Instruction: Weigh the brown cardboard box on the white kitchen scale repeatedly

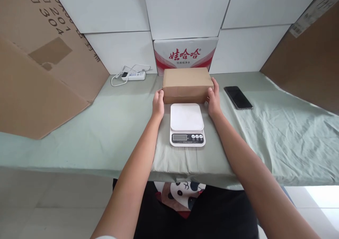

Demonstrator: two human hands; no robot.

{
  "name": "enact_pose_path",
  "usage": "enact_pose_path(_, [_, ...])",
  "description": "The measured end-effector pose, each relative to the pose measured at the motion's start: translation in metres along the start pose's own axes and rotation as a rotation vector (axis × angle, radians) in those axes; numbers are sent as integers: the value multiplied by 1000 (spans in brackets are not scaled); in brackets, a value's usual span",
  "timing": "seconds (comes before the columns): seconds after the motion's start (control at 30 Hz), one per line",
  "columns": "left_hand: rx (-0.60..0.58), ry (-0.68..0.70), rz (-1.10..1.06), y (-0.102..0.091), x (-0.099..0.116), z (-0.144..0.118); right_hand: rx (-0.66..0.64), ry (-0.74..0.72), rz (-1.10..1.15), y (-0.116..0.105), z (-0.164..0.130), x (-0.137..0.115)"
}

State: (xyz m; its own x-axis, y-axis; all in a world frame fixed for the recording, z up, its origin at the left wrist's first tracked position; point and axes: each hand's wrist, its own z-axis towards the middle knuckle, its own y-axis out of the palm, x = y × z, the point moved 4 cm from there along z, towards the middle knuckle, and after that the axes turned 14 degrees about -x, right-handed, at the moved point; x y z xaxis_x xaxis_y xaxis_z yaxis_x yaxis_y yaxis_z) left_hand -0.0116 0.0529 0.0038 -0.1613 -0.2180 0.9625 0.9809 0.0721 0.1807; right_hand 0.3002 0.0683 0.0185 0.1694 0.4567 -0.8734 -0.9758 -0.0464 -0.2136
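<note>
The left hand [158, 104] and right hand [215, 99] clasp the box [188, 87] by its ends, just beyond the scale [186, 117] on the bench [127, 126]. Steadying it seems the step in hand; shifting it would call for even pressure. It looks closed, contents hidden.
</note>
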Motion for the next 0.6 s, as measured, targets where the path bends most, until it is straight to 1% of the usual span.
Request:
enact_pose_path(0.13, [115, 12, -71, -20, 7, 4, 125, 146, 92, -19, 1, 19])
enact_pose_path(0.27, [146, -24, -111, -36, 13, 5, 195, 187, 180, -30, 2, 28])
enact_pose_path(0.37, [152, -44, -123, -36, 14, 3, 216, 191, 217, -29, 4, 30])
enact_pose_path(0.47, [153, -47, -128, -29, 14, 1, 207, 189, 216, -24, 5, 28])
enact_pose_path(0.6, [111, -35, -104, -21, 15, -3, 199, 191, 249, -20, 3, 23])
